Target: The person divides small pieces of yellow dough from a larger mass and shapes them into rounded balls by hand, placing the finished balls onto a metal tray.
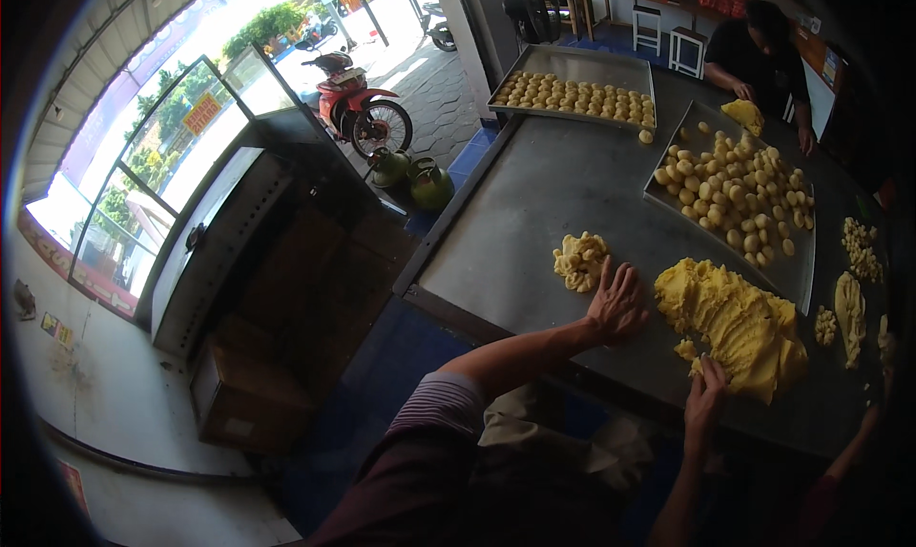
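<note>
My left hand (618, 304) rests on the metal table with its fingers stretched out and apart. Just beyond its fingertips sits a pale, lumpy heap of small dough pieces (579, 262). To the right spreads a big mound of soft yellow dough (730, 323), its top ridged. At the mound's near left edge, my right hand (706, 394) has its fingers drawn together on a bit of the yellow dough. Small yellow crumbs (685, 349) lie beside those fingertips. Whatever may be under my left palm is hidden.
Beyond the mound, a tray (658, 199) holds many round dough balls; another tray (572, 117) has them in rows. A person (763, 60) works across the table by a yellow lump (742, 115). Dough strips (849, 320) and another person's arm (859, 442) are at right.
</note>
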Motion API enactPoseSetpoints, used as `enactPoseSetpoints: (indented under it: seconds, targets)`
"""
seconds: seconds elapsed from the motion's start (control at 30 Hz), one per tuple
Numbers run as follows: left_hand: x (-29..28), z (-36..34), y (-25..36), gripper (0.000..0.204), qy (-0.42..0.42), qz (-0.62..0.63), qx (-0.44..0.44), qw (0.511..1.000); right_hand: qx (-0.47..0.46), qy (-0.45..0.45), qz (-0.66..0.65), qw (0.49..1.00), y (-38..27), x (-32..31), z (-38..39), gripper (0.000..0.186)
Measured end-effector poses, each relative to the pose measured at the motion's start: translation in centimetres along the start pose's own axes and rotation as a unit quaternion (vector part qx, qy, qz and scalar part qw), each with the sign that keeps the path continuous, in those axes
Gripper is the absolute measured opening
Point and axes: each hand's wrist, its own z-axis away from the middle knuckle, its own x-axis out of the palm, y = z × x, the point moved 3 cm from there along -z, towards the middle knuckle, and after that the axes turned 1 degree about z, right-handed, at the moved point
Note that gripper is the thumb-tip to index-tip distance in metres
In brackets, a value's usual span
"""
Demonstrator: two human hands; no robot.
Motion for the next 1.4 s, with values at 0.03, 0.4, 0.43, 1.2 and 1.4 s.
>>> enactPoseSetpoints:
  seconds: [0.03,0.4,0.43,1.2,1.4]
  targets:
    - [-0.7,-0.3,0.0,0.047,-0.006,0.024,-0.034,0.999,-0.011,0.015,0.008,1.000,0.1,0.6,-0.8,0.032]
    - [-0.6,1.1,0.7,0.022,0.059,-0.149,0.117,0.980,-0.046,-0.027,0.069,0.996,-0.6,-1.1,-3.1,0.040]
    - [-0.8,1.6,1.6,0.018,0.049,-0.203,0.113,0.971,-0.040,-0.026,0.057,0.997,-0.1,-1.5,-2.8,0.039]
    - [-2.0,6.3,5.9,0.033,0.011,0.506,-0.286,0.814,-0.065,0.031,-0.168,0.983,-7.3,0.2,2.1,0.036]
    - [-3.8,4.2,6.6,0.027,-0.094,0.464,-0.264,0.840,-0.034,0.002,-0.249,0.968,-7.9,0.5,0.9,0.032]
